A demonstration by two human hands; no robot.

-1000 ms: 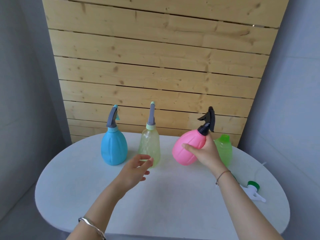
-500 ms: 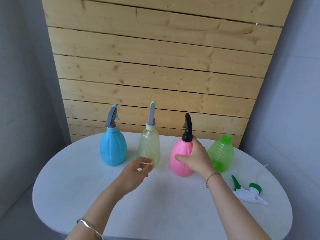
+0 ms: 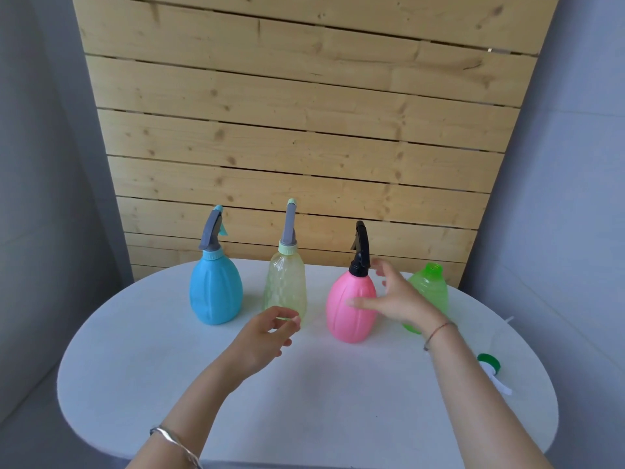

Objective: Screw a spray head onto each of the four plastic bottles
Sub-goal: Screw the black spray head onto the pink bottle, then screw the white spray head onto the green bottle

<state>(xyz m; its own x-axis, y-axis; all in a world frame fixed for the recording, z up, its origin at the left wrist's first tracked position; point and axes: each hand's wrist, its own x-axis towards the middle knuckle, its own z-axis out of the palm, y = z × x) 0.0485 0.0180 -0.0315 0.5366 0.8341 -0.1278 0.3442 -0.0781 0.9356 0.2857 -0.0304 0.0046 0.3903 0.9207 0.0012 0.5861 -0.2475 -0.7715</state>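
Your right hand [image 3: 395, 299] has just let go of the pink bottle [image 3: 348, 309] — fingers spread, holding nothing. Your left hand [image 3: 267, 336] hovers loosely curled, empty. Three bottles capped, then. The green bottle [image 3: 431, 286] stands open-necked behind your right hand — its spray head [image 3: 492, 370] lies on the worktop [image 3: 304, 401] to the right.

- The single head-worn view looks from above the near edge of the desk [image 3: 321, 394], facing forward and down across its top.
- It sits close to the desk: the left hand [image 3: 267, 336] and right hand [image 3: 395, 299] come in from the bottom edge and hang over the desk's middle.
- The wide angle takes in the whole oval desk, the wooden slat panel [image 3: 304, 130] behind its far edge, and grey walls [image 3: 575, 198] on both sides of the desk.
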